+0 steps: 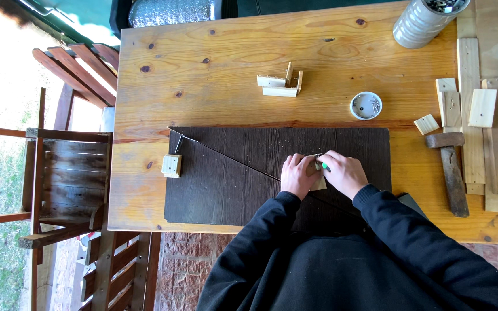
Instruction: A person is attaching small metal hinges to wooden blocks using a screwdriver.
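a: position of hands?
b: both over the dark brown board (249, 173), right of its middle, near the front edge of the pine table (214, 86). left hand (298, 175) and right hand (344, 173) side by side, fingertips meeting.

a: held item?
b: small pale wood block (318, 183), resting on the board, pinned between both hands. left fingers curled down onto its left side. right fingers pinched around a slim green-tipped tool (324, 167), tip at the block's upper edge. kind of tool: cannot tell, mostly hidden.

a: board condition?
b: lying flat, with a thin diagonal line from the upper left corner toward the hands. small metal bracket (181, 140) at the upper left corner. square pale block (171, 165) touching the left edge, half on the table.

a: other items on the table?
b: cluster of small wood offcuts (282, 84) behind the board, well apart from the hands. round white dish (366, 106) with small dark fasteners, just beyond the board's far edge. grey ribbed can (424, 22) at the far right corner, lying tilted. hammer with wooden handle (450, 167) right of the board, head away from the person. small square offcut (426, 124) just beside the hammer head. pale planks and short pieces (472, 109) stacked along the right side.

a: surroundings?
b: slatted wooden chair (67, 173) left of the table. black sleeves on both arms.
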